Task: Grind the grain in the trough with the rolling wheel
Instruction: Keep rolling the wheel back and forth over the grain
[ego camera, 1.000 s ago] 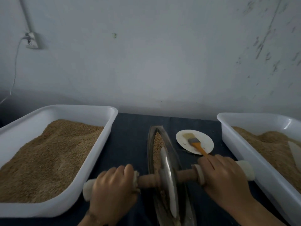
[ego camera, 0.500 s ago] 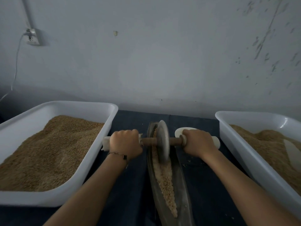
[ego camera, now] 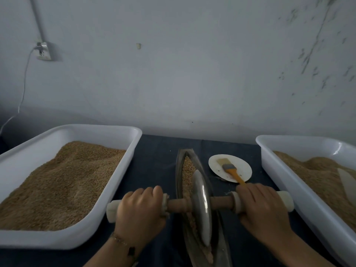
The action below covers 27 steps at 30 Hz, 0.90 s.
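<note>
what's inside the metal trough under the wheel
Tan grain lies along the trough, heaped at the far end and trailing toward the near tip. The rolling wheel stands in the channel, hiding the grain directly beneath and behind its disc.

A pale, grey-white wall (ego camera: 192, 74) fills the upper half, scuffed with dark marks (ego camera: 312, 54) toward the right. At the left a wall socket (ego camera: 44, 51) sits below a vertical conduit (ego camera: 37, 18), with a white cable (ego camera: 24, 87) hanging down. The bench (ego camera: 154, 157) wears a dark blue cloth. Light is dim.
</note>
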Motion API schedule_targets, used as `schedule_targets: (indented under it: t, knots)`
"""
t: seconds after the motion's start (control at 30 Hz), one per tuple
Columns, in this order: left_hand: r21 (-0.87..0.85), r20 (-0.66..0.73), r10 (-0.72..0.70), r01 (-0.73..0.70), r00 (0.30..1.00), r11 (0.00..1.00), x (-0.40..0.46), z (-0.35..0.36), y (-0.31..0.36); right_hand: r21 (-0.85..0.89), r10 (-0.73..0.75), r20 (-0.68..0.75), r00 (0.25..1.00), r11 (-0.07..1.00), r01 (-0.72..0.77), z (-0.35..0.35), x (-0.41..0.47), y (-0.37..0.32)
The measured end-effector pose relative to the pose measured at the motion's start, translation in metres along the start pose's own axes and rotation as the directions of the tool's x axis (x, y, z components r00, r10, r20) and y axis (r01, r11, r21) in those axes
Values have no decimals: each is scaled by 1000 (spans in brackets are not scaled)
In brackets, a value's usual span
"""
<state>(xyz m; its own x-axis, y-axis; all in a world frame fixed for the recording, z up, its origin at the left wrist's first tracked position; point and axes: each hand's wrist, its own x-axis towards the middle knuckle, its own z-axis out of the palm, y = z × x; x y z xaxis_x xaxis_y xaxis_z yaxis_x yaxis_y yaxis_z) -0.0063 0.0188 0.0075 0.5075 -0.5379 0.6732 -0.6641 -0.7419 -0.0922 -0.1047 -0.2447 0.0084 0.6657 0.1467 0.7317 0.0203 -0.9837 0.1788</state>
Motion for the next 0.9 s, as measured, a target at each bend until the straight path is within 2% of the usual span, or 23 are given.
schedule_targets:
  t: [0.07, 0.13, 0.2, 0.3, 0.37, 0.5, 0.6, 0.67, 0.73, 0.83, 0.9]
  knots:
    - [-32, 63, -28, 30, 998, 999, 9, 9, -5, -3, -5, 25, 1000, 1000, 5, 8, 14, 1]
    - [16, 180, -102, 100, 978, 995, 23, 19, -12, -8, 1, 87, 996, 1000, 0, 22, 33, 5]
    - [60, 318, -207, 198, 925, 978, 40, 32, -25, -54, 36, 232, 972, 998, -24, 36, 57, 12]
    - [17, 423, -240, 257, 874, 966, 68, 49, -38, -54, 135, 520, 844, 991, -125, 53, 91, 28]
    - [41, 466, -223, 230, 856, 972, 86, 52, -41, -32, 151, 614, 775, 985, -167, 59, 103, 34]
    - [120, 438, -204, 168, 876, 978, 88, 44, -34, 5, 214, 590, 779, 963, -269, 56, 92, 27]
    - [132, 308, -158, 122, 938, 984, 64, 29, -16, 30, 239, 507, 828, 955, -294, 40, 60, 18]
    - [150, 217, -69, 36, 974, 988, 46, 11, -5, 23, 229, 503, 833, 960, -278, 25, 38, 15]
    - [94, 153, 30, -45, 988, 995, 32, -5, 1, 3, 202, 491, 848, 972, -233, 7, 18, 9]
    - [41, 86, 80, -83, 993, 996, 21, -13, 2, 27, 103, 444, 890, 991, -128, -12, 1, 5]
    - [39, 74, 93, -96, 993, 995, 20, -11, 0, 58, 84, 396, 914, 992, -116, -12, -3, 7]
